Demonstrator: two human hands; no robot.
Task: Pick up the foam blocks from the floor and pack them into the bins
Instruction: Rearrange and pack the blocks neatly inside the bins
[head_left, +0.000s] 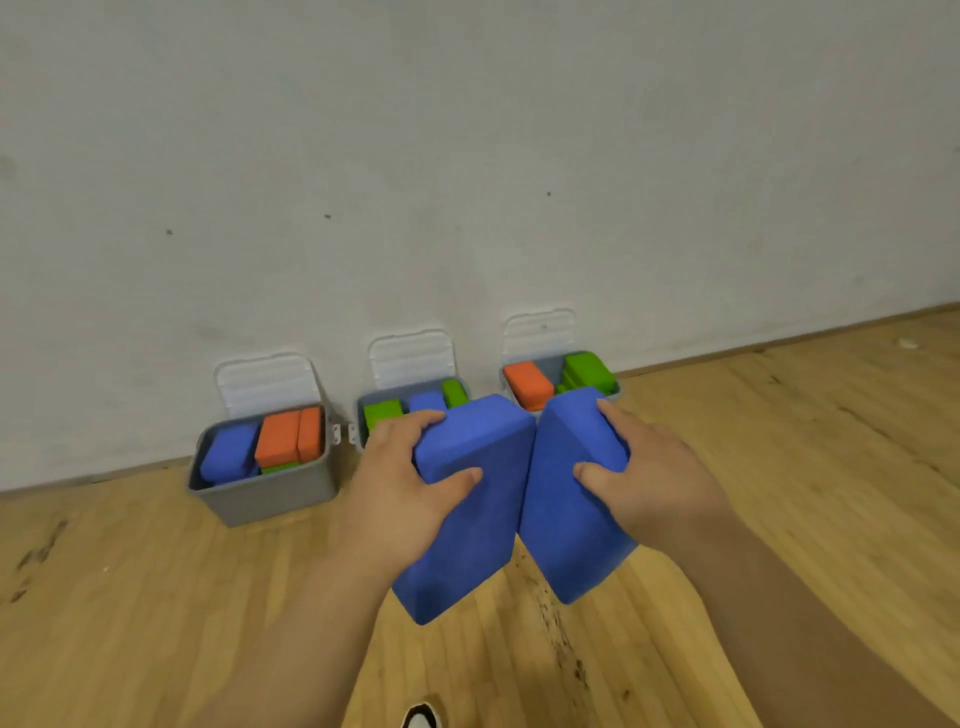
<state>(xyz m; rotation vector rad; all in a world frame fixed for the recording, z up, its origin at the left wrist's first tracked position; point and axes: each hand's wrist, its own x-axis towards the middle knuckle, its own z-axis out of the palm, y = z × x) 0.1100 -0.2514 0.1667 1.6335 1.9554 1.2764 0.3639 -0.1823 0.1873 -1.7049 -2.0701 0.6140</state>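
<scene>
We see two blue foam blocks held up in the air in front of three grey bins, one in each hand. The left hand (402, 483) grips the left blue block (467, 525) from its outer side, fingers curled over the top corner and thumb pressed flat on the broad face. The right hand (652, 478) holds the right blue block (566, 535) the same way, mirrored. The two blocks meet along their inner edges and splay apart lower down, above the wooden floor (156, 597).

The bins stand in a row against the white wall (467, 156), each with its pale lid tipped back onto the wall.

- The left bin (265, 496) holds a blue block (228, 454), two orange blocks (283, 436) standing on end and a bit of green beneath.
- The middle bin (359, 415) (largely hidden behind the left hand and its block) shows green blocks (382, 413) and a blue one between them.
- The right bin (553, 364) holds an orange block (527, 382) and a stack of green ones (587, 369).

At the bottom edge we glimpse the toe of a shoe (423, 717).
</scene>
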